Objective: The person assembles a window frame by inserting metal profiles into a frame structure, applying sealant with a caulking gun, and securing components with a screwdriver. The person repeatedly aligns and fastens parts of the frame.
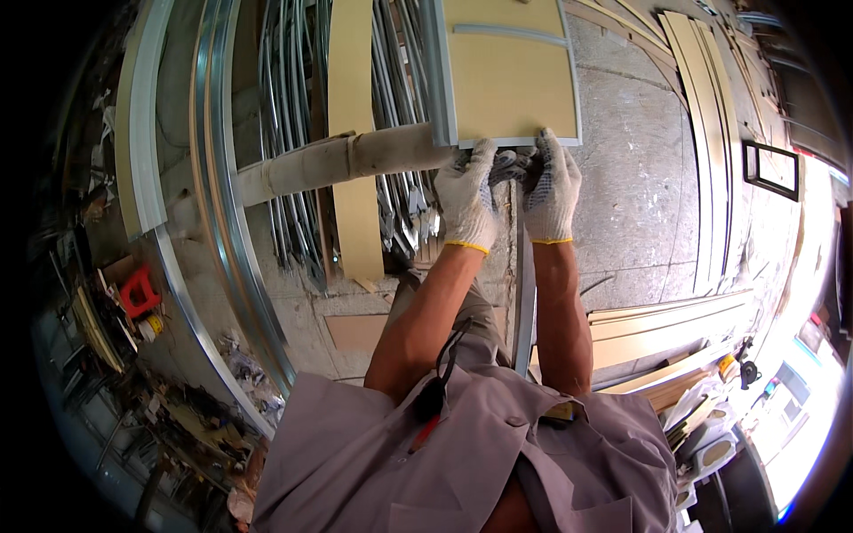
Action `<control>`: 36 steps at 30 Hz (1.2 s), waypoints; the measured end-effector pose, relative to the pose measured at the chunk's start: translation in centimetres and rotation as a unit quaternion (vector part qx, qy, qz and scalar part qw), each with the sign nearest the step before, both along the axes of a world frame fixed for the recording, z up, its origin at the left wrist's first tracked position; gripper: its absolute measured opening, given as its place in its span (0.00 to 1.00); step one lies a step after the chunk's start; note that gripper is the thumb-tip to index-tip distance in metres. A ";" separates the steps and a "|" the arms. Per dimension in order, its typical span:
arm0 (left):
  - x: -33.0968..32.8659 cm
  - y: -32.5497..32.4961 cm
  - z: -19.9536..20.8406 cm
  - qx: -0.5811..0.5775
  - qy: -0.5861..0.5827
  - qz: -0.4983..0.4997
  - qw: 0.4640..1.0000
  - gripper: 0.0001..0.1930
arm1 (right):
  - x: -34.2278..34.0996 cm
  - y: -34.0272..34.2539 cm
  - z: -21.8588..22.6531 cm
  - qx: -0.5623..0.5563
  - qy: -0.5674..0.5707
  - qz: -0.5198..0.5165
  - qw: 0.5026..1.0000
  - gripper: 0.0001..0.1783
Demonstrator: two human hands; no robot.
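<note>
A flat yellow panel [511, 93] with a grey metal frame extends away from me at the top middle. Its near edge is pinched by my left hand [469, 197], thumb on top and fingers curled underneath. Close by on the same edge, my right hand [551, 191] grips near the panel's right corner in the same way. Both hands wear white knit gloves with dark dotted palms and yellow cuffs. A grey strip [511, 34] runs across the panel's face. Under the panel's left side lies a thick pale tube or roll [355, 157].
Bundles of thin metal strips [289, 133] lie left of the panel, with a yellow board [355, 231] between them. Long metal channels [218, 178] stretch along the left. Stacked boards [702, 151] and a dark rectangular frame [771, 171] lie right. A red plastic object [139, 291] sits far left.
</note>
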State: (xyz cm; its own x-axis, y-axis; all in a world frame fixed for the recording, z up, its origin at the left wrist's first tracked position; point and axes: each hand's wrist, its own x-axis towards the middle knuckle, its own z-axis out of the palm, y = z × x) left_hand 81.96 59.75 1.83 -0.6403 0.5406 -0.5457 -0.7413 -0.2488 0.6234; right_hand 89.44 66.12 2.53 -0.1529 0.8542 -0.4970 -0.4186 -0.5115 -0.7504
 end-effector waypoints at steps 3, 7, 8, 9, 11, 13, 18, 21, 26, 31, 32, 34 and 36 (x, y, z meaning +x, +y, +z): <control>-0.2 0.1 0.2 -0.008 -0.015 -0.006 1.000 0.10 | 0.1 0.4 -0.6 0.010 0.000 0.000 1.000 0.10; -0.3 -0.7 0.9 -0.001 -0.004 -0.018 1.000 0.14 | 0.7 -1.0 -0.1 -0.011 0.012 0.024 1.000 0.12; -0.3 -1.2 0.5 0.018 -0.028 -0.024 0.999 0.13 | 1.0 -1.8 0.4 -0.016 -0.008 0.033 0.999 0.14; -0.3 -1.5 1.1 0.010 -0.033 -0.040 0.999 0.13 | 2.0 -2.8 -0.4 -0.011 -0.010 0.039 0.999 0.15; 0.2 -2.6 2.0 0.015 -0.048 -0.059 0.997 0.13 | 3.3 -4.7 -0.5 -0.013 -0.014 0.051 0.999 0.16; 0.5 -4.5 0.3 0.026 -0.061 -0.083 0.994 0.13 | 3.5 -6.8 1.4 -0.008 -0.032 0.055 0.998 0.15; 2.3 -5.4 2.4 0.040 -0.052 -0.171 0.983 0.12 | 6.0 -7.6 2.7 -0.059 0.055 -0.119 0.990 0.12; 3.2 -6.4 4.2 0.084 -0.034 -0.229 0.969 0.10 | 9.1 -9.4 3.5 0.025 -0.012 -0.082 0.996 0.14; 6.4 -12.1 5.5 0.070 -0.013 -0.264 0.962 0.07 | 12.6 -15.7 6.3 0.160 -0.038 0.050 0.985 0.18; 4.2 -19.3 6.0 0.096 -0.027 -0.318 0.943 0.15 | 12.0 -24.3 9.8 0.036 -0.012 -0.076 0.996 0.13; 4.1 -20.1 6.3 0.104 -0.017 -0.319 0.942 0.15 | 12.3 -25.5 10.3 0.060 -0.020 -0.073 0.995 0.12; 3.8 -21.0 6.7 0.108 -0.016 -0.333 0.937 0.16 | 13.5 -27.7 11.2 0.092 -0.052 -0.076 0.992 0.12; 4.5 -21.5 9.3 0.083 -0.033 -0.336 0.938 0.17 | 15.8 -28.9 12.0 0.152 -0.160 -0.006 0.975 0.15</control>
State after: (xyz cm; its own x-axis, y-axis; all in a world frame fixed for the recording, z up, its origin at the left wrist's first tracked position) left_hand 86.46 38.22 11.10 -0.0927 0.8907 -0.4450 -0.8011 0.1987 0.5646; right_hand 105.24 37.19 14.51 -0.0208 0.9701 -0.2418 -0.1432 -0.2423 -0.9596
